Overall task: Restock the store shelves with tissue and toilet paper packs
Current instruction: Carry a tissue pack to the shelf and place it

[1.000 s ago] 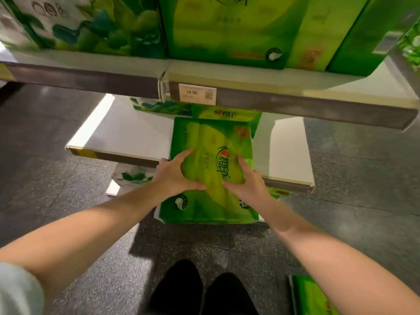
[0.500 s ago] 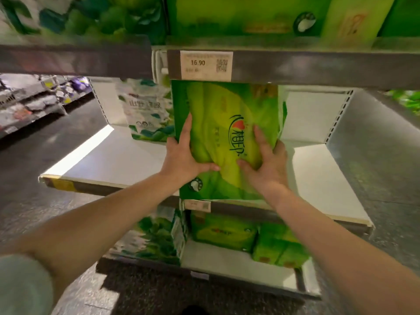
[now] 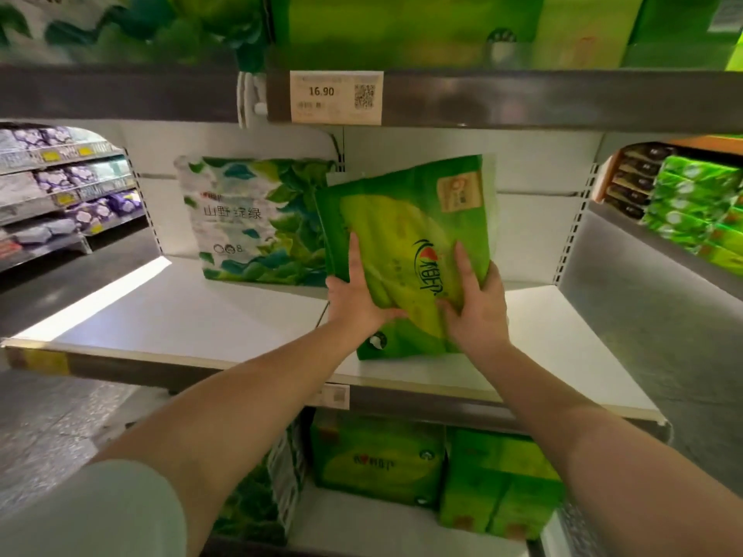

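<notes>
Green tissue pack [image 3: 406, 243] pushed deeper onto middle shelf [image 3: 201, 315], tilted; both hands' fingers [image 3: 354, 259] clamped on it; next: stand upright beside leaf-print pack [image 3: 249, 219]

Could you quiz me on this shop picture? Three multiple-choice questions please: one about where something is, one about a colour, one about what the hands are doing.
1. Where is the bottom edge of the green pack?
A. On the floor
B. On the white middle shelf
C. On the top shelf

2. What colour are the leaves on the white pack at the back of that shelf?
A. Red
B. Yellow
C. Green and teal

3. What are the two hands doing?
A. Both hold the green pack
B. Both hang idle
C. One points at the price tag

Answers: 1 B, its lower edge meets the shelf board. 2 C, the leaf print shows it. 3 A, the left hand and right hand have their grip on the pack's front.
</notes>
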